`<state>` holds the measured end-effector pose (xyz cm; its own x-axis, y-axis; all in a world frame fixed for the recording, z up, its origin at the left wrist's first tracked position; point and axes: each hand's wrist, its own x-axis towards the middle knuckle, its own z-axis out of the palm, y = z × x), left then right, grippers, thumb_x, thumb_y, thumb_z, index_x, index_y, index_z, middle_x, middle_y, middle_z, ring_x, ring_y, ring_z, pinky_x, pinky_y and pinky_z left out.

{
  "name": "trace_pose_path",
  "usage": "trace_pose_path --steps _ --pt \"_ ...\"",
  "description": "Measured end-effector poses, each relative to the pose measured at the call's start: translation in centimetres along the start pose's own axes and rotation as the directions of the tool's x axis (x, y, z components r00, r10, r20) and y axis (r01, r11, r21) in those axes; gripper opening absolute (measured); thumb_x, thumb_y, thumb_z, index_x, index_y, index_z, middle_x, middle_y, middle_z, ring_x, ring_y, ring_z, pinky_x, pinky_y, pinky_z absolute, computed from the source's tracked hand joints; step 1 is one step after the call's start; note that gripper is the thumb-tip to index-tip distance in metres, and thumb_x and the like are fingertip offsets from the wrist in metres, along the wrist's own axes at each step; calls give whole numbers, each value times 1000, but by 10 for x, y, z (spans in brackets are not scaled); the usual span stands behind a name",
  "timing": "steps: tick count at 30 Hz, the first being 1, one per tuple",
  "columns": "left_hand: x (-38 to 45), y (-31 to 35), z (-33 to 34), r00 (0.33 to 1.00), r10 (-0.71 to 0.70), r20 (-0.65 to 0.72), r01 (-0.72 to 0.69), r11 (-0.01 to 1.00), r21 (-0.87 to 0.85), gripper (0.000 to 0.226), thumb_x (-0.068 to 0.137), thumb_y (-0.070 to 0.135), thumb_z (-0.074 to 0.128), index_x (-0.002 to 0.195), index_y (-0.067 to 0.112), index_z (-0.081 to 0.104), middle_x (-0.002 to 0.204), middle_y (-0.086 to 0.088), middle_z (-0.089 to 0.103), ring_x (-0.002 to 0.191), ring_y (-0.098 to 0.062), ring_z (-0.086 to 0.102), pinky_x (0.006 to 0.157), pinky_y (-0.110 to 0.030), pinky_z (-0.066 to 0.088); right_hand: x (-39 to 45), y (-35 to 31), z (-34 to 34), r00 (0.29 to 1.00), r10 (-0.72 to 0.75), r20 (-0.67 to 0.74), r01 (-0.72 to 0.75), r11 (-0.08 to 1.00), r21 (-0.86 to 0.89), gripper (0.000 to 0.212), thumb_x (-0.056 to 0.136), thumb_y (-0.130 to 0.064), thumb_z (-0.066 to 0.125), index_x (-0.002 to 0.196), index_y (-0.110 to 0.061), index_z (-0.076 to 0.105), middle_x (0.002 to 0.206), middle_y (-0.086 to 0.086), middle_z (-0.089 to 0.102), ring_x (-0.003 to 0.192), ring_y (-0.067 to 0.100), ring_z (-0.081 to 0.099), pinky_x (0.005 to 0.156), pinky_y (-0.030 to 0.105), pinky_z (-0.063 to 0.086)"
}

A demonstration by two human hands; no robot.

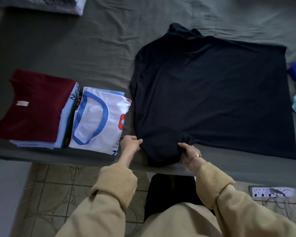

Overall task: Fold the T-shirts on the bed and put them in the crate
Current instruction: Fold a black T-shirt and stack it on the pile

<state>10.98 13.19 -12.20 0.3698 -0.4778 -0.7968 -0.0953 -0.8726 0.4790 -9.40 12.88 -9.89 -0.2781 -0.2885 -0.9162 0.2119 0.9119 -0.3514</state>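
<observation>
Head view: black T-shirt (210, 93) spread flat on the grey bed (75, 48), stretching away from both hands. Left hand (131, 144) and right hand (189, 151) each pinch its near sleeve, apparently bunched between them. Just left of the left hand, white T-shirt (99, 117) and maroon T-shirt (34, 106) top folded stacks.

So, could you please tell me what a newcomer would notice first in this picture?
Most striking is the large black T-shirt spread flat across the grey bedsheet, with the left hand and right hand gripping its near edge. To its left sit folded shirts: a maroon T-shirt topping one stack, a white T-shirt with blue collar trim beside it.
</observation>
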Motion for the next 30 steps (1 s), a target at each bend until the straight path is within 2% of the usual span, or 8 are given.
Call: trace_pose_path --steps 3,6,11,15,20,22,26,30 --pt "-2 2 -1 985 -123 122 146 967 -207 36 94 10 55 127 -5 50 123 -19 59 103 -27 61 75 -29 52 -2 0 -7 999 -37 6 37 999 3 33 77 -25 73 102 -17 53 80 0 58 66 12 57 58 26 46" --pt "-10 2 3 960 -126 252 194 945 -265 37 101 16 41 133 -2 43 129 -16 55 117 -30 54 86 -35 45 3 0 -12 998 -57 17 57 998 -21 38 81 -27 69 113 -10 56 93 2 59 84 20 56 83 34 49" --pt "-19 -13 10 923 -40 382 98 986 -134 49 82 19 72 122 5 46 123 -2 58 114 -19 54 97 -36 43 4 2 -19 992 -27 120 46 985 -164 23 92 -21 59 111 -12 51 110 10 59 59 21 64 57 24 52" --pt "-21 -20 12 911 -46 411 84 994 -74 35 94 10 55 127 0 48 126 -10 58 106 -19 56 85 -33 49 7 3 -29 988 -49 149 93 948 -305 7 95 -13 53 91 -7 53 94 9 58 40 15 62 38 17 47" --pt "-23 -21 4 892 -75 445 98 995 -29 34 96 17 54 125 3 45 112 -7 61 91 -18 61 82 -35 53 26 0 -35 974 -211 79 224 874 -432 16 81 -37 68 84 -28 55 68 -9 47 52 4 43 47 17 33" --pt "-27 -20 0 857 -82 509 77 997 30 37 89 19 65 118 5 49 113 -8 62 101 -20 62 85 -37 54 26 -5 -35 973 -204 104 229 881 -414 18 86 -27 65 96 -27 51 89 -1 53 67 10 50 56 22 43" --pt "-30 -23 -2 815 -107 570 99 994 46 22 89 -3 59 107 4 48 115 -15 61 106 -27 62 86 -36 54 22 -12 -33 981 -81 177 153 882 -445 17 91 1 53 98 -14 49 101 10 49 65 18 52 37 21 48" --pt "-24 -22 -6 835 -144 531 45 980 194 26 87 -7 59 110 4 50 105 -13 64 86 -22 67 75 -29 57 25 -19 -33 980 -120 160 200 649 -734 21 86 -5 61 71 -11 48 76 8 49 77 24 55 65 34 54"
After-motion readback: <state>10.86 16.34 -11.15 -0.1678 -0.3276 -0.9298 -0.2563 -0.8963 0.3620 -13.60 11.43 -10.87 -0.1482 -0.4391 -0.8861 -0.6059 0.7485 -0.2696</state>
